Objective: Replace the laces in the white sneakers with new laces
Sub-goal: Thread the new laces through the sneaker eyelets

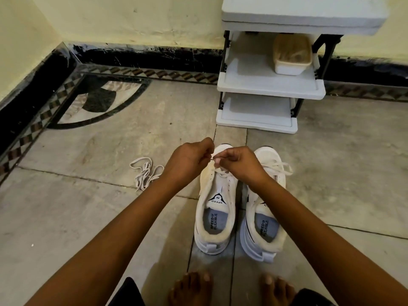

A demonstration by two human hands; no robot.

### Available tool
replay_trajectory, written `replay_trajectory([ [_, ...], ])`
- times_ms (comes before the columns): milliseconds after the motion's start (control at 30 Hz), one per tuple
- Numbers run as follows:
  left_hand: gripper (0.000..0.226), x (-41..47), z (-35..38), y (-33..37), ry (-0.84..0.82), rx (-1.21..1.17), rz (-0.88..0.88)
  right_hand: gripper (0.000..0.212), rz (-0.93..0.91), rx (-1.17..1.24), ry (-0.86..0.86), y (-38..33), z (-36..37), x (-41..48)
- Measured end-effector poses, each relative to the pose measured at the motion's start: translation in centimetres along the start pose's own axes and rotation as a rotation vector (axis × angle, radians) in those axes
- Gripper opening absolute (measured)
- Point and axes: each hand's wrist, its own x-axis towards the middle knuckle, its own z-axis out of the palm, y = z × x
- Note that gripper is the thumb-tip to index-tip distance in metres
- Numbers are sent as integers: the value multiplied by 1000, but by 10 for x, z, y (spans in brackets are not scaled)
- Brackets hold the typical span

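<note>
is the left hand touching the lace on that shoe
Touching. The head view shows the left hand pinching the thin tip of the lace that comes up from the sneaker on the left, close beside the right hand.

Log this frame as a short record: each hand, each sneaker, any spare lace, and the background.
left hand: pinches the lace end over the left sneaker's front
right hand: pinches the same lace end, close to the left hand
left sneaker: on the floor, tongue bare of lacing near the opening
right sneaker: beside it, laced, loops lying over its outer side
loose lace: heaped on the floor, left of the hands
rack: white, by the wall, container on one shelf
</note>
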Motion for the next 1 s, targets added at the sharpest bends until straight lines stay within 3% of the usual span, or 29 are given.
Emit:
replay_trajectory([
  [100, 17, -5, 5, 2, 7, -130, -58, 11, 40, -57, 52, 12, 3, -2],
  [167, 20, -6, 10, 0, 6, -226, -212, 11, 45, -169, 119, 22, 6, -5],
  [267, 26, -11, 17, -4, -176, -271, -479, 11, 54, -185, 169, 32, 9, -9],
  [333, 36, -15, 24, -3, -285, -270, -568, 12, 44, -207, 158, 34, 10, -9],
  [533, 15, -9, 29, -4, -221, -294, -584, 10, 73, -329, 191, 37, 22, -9],
  [700, 21, -16, 29, -14, -229, -587, -720, 16, 91, -460, 222, 35, 34, -7],
  [1000, 25, -19, 32, -15, -220, -657, -694, 18, -2, -705, 166, 31, 37, 0],
])
